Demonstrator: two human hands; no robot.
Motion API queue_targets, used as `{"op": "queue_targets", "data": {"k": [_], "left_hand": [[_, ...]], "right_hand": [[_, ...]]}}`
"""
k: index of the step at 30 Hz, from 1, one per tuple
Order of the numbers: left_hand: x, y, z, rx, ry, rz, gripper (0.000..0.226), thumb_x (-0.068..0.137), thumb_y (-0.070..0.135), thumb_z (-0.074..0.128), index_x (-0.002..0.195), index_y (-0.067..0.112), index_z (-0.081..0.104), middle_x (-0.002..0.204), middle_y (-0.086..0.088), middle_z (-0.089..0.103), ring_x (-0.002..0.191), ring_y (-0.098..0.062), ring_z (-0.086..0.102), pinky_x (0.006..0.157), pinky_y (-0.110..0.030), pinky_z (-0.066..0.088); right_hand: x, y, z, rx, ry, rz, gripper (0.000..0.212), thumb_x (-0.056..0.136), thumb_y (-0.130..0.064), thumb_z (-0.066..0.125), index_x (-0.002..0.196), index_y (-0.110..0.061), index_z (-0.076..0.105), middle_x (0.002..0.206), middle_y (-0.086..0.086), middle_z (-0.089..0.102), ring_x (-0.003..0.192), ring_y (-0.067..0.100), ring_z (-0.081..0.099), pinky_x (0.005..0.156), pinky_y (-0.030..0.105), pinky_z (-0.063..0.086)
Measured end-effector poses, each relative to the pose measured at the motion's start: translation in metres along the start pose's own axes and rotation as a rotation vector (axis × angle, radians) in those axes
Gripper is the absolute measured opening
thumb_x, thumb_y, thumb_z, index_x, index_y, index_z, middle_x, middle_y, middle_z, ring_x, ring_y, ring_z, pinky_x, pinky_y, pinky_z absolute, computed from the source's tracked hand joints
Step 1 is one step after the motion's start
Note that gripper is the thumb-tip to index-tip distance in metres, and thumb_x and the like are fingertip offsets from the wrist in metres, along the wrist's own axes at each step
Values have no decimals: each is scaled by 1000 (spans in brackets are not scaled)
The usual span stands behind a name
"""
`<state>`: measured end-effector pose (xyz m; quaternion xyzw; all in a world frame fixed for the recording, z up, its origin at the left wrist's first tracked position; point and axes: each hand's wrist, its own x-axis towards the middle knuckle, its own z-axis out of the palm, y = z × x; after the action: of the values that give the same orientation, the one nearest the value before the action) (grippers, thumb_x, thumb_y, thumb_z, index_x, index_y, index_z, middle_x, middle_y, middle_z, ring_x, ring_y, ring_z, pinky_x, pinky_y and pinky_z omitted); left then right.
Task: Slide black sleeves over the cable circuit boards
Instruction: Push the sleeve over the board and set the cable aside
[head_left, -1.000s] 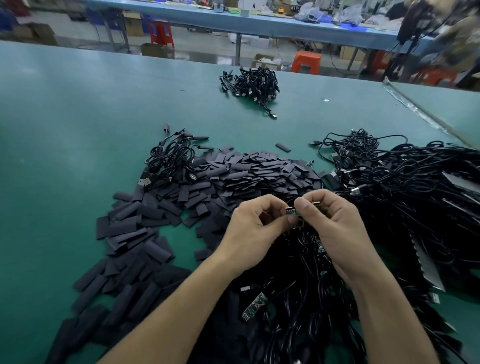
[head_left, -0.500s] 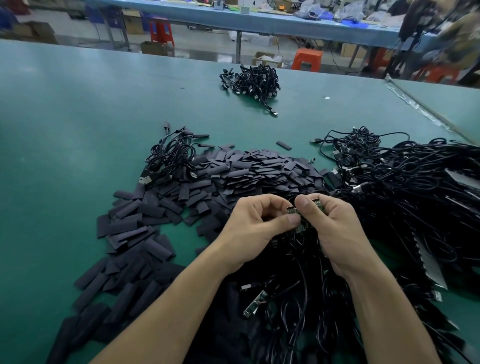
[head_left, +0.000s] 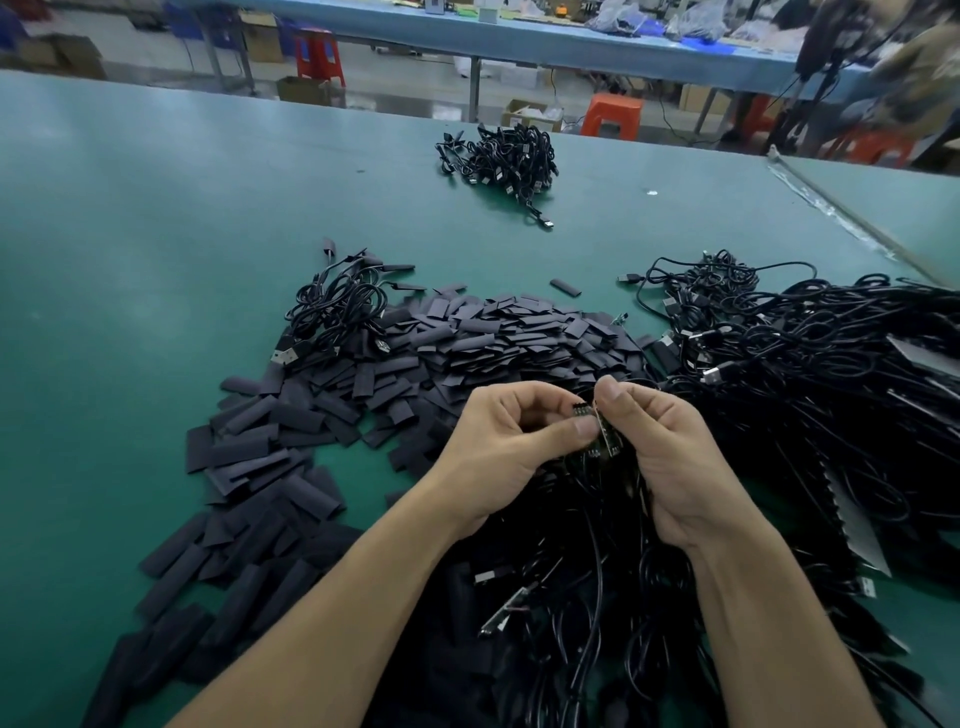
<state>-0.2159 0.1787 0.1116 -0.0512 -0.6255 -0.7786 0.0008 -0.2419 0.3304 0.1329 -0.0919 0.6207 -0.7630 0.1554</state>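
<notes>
A wide green tabletop (head_left: 130, 249) is seen from above, and at its 9 o'clock side nothing but bare surface is shown. Toward 7 and 8 o'clock a loose spread of flat black sleeves (head_left: 270, 467) is scattered, and it is heaped higher into a pile of sleeves (head_left: 509, 338) just beyond the hands. A small coil of black cables (head_left: 337, 306) is laid on the pile's 10 o'clock edge, with a metal plug showing at its near end. Near the middle, the left hand (head_left: 509, 457) is curled, its thumb and fingers pinched on a small circuit board (head_left: 583, 413). Just beside it, touching at the fingertips, the right hand (head_left: 670, 457) is closed on a second circuit board (head_left: 607, 441), held tilted between thumb and forefinger; whether a sleeve is also held cannot be told. Thin black leads are hung from the boards down into a dense mass of cables (head_left: 571, 623) at 6 o'clock, where another bare board (head_left: 506, 610) is seen lying among them. At 12 o'clock, well apart from everything else, a separate bundle of cables (head_left: 498, 158) is placed. From 2 to 4 o'clock a large tangled heap of cables (head_left: 831, 374) is spread across the tabletop to the frame's edge.
</notes>
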Motion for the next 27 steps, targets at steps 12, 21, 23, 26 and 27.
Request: {"op": "queue_targets", "data": {"k": [12,21,23,26,27], "left_hand": [[-15,20,15,206,156,447,6,99,11,58,96,5,58,84,-5,70,50,2,41,52,-8,35],[-19,51,5,64,585,719,14,102,5,47,97,17,47,87,-7,71,80,-19,71,75,-30,58],[-19,52,0,16,657,696,15,104,5,46,97,18,46,85,-4,72,74,-22,70,67,-31,58],[-16,51,-3,-44,681,656,12,105,7,45,97,17,45,82,-3,71,66,-22,70,62,-31,58],[-14,50,-3,-52,672,631,11,105,7,45,97,16,44,81,-3,70,63,-22,69,62,-31,58]], "right_hand": [[-7,-13,-48,-684,771,-107,24,90,-44,68,86,-20,68,72,-3,64,69,17,63,55,28,44],[-6,-15,-50,-892,845,-2,22,94,-39,65,89,-17,64,68,-2,48,82,25,54,58,29,33],[-7,-17,-49,-852,901,-61,23,94,-39,64,90,-17,64,64,-5,51,77,20,55,58,29,37],[-9,-22,-41,-809,949,-199,20,96,-38,63,91,-18,61,70,-2,59,80,24,58,63,28,43],[-9,-23,-37,-859,920,-232,18,95,-35,64,92,-18,61,77,2,63,75,20,58,62,21,43]]}}
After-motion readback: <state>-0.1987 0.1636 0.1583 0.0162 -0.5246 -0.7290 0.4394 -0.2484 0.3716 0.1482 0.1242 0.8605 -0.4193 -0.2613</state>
